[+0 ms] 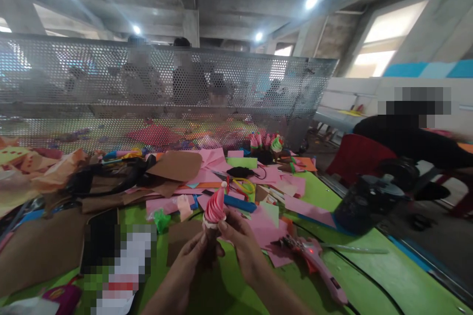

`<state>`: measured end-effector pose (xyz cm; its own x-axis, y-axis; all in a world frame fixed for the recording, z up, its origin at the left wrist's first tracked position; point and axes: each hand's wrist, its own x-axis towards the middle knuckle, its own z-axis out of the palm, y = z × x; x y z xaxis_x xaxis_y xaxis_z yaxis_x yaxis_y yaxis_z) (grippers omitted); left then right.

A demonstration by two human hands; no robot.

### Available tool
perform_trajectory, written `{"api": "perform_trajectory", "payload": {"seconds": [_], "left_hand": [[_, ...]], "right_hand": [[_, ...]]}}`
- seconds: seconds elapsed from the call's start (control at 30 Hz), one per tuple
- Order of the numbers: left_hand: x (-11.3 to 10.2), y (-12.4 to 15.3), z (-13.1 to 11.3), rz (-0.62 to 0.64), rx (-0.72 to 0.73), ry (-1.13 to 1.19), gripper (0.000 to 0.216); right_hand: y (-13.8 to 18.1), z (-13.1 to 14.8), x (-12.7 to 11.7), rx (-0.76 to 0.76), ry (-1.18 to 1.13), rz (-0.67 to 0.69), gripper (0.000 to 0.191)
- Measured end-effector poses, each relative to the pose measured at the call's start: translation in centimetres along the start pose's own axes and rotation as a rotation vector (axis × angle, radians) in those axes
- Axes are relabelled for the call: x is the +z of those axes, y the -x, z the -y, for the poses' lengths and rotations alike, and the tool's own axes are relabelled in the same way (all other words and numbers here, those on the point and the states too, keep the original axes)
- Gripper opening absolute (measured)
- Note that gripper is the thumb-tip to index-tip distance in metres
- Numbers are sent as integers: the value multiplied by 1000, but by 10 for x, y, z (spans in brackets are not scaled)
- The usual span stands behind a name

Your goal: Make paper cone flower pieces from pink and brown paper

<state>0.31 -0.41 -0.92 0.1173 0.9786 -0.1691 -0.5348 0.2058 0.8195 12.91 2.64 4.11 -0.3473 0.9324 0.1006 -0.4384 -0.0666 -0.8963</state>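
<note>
A paper ice cream cone (215,206) with a pink swirled top, a whitish rim and a brown cone stands upright over the green table. My left hand (192,251) pinches the brown cone from the left. My right hand (238,238) grips it from the right, thumb at the rim. Most of the brown cone is hidden behind my fingers. To the right of my hands lies a pink glue gun (320,263) with a red light on and a black cord. Beneath and behind the cone are pink paper sheets (264,226) and a brown paper piece (181,241).
Finished-looking paper ice creams (276,143) stand at the back by a perforated metal screen (221,78). A dark lidded jug (364,202) sits at the right edge. A black phone (99,241) lies at left. A person in black (399,133) sits beyond the right side.
</note>
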Motion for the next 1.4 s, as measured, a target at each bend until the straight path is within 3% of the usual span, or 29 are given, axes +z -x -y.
{"api": "perform_trajectory", "payload": {"seconds": [0.27, 0.5, 0.73, 0.97, 1.1, 1.23, 1.4], "left_hand": [[1, 2, -1, -33, -44, 59, 43], [-7, -8, 10, -64, 50, -10, 49], [2, 0, 2, -108, 58, -33, 49], [4, 0, 2, -120, 114, -132, 47], [8, 4, -2, -192, 79, -78, 51], [7, 3, 0, -241, 82, -86, 51], [-2, -2, 8, -163, 62, -69, 53]], "right_hand": [[0, -1, -3, 24, 7, -46, 31], [-1, -1, -2, 14, 60, -11, 32], [-2, -4, -4, -13, 62, 39, 35], [-2, -10, -6, -37, 77, 2, 30], [-3, -11, -6, -5, 59, 43, 39], [-1, -11, -5, 21, 77, -13, 42], [1, -11, -4, -1, 49, -12, 46]]}}
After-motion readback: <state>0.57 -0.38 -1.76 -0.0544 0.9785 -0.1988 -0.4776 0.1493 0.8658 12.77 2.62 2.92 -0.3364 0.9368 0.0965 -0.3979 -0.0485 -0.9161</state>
